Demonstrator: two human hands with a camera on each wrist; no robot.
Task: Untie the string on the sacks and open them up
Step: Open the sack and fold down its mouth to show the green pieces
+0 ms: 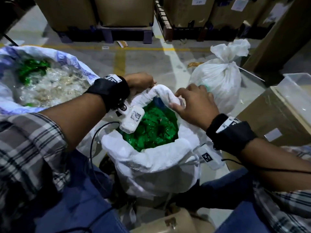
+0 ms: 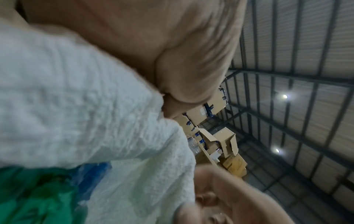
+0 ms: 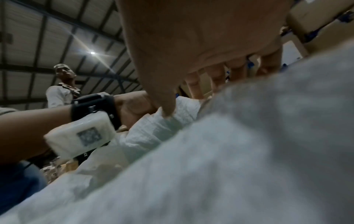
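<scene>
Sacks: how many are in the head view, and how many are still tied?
3; more may be out of frame. An open sack at far left, the middle sack whose rim the left hand and right hand grip, and a tied sack at right.

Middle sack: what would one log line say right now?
middle sack: open, rim rolled | left hand: grips rim | right hand: grips rim | far sack: tied

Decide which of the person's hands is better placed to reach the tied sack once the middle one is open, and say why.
Probably the right hand: the tied sack stands just beyond it. The left hand grips the open sack rim farther away.
</scene>
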